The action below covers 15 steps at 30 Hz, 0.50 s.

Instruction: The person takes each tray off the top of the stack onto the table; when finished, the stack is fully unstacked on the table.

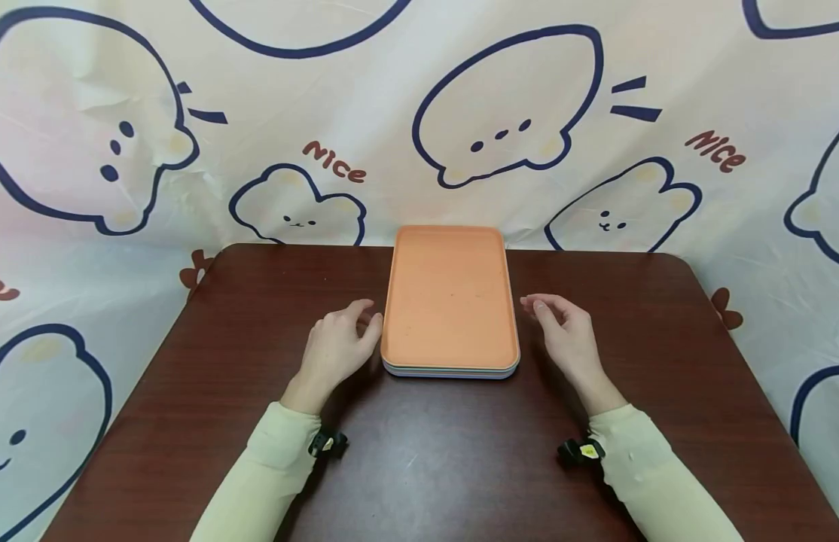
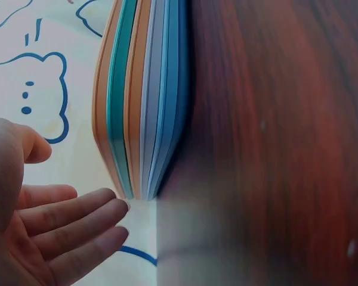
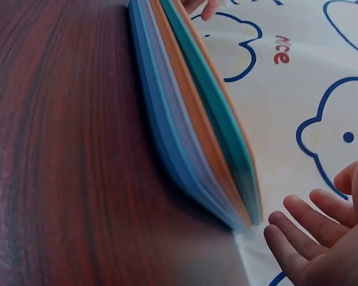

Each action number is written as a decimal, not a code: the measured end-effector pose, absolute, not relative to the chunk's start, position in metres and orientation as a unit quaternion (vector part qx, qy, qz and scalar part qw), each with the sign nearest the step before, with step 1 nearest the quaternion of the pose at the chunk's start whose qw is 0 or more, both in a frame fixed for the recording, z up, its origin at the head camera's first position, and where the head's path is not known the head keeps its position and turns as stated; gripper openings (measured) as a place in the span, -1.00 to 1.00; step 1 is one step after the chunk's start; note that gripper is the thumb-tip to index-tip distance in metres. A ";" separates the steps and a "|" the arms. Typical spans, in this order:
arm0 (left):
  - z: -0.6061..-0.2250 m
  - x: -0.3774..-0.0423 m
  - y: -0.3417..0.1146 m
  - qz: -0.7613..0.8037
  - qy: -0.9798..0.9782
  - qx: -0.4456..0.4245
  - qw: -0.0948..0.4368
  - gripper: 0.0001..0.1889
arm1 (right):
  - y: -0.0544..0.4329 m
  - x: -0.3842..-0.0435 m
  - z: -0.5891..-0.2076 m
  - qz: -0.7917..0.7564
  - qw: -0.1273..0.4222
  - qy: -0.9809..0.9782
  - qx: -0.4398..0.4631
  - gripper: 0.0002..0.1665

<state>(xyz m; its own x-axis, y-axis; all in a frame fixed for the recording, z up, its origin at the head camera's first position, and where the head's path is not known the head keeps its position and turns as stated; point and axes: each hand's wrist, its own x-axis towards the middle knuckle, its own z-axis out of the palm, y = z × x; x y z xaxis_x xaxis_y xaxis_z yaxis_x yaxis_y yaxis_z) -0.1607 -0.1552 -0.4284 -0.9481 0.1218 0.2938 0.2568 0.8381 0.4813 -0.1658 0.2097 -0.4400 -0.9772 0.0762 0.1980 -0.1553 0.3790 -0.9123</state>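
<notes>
A stack of shallow rectangular trays lies flat on the table, the top one an orange tray (image 1: 450,297). Seen from the side in the left wrist view, the stack's edges show orange, a teal tray (image 2: 120,89), another orange, a lilac tray (image 2: 151,101) and blue at the bottom. My left hand (image 1: 341,339) is at the stack's left side, its thumb close to the edge and its fingers loosely bent. On the other side, my right hand (image 1: 567,330) hovers a little apart from the right edge, fingers relaxed. Neither hand holds anything.
The dark brown wooden table (image 1: 446,467) spreads out in front of and beside the stack. Behind it hangs a pale cloth (image 1: 385,98) printed with cartoon shapes, and the stack reaches the table's far edge. Black bands with small devices sit at both wrists.
</notes>
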 end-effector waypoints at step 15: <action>-0.440 -0.177 -0.143 -0.369 -0.928 -0.042 0.043 -0.82 | 0.201 -0.179 -0.464 0.629 -0.025 -0.773 -0.082 -0.56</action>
<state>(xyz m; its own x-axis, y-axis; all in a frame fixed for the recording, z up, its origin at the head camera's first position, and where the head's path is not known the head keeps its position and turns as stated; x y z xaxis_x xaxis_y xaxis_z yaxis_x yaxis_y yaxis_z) -0.1765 -0.1430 -0.4400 -0.9928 0.0452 0.1110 0.1091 0.7244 0.6807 -0.1793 0.2009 -0.4644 -0.9853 0.0957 -0.1414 0.1578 0.1955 -0.9679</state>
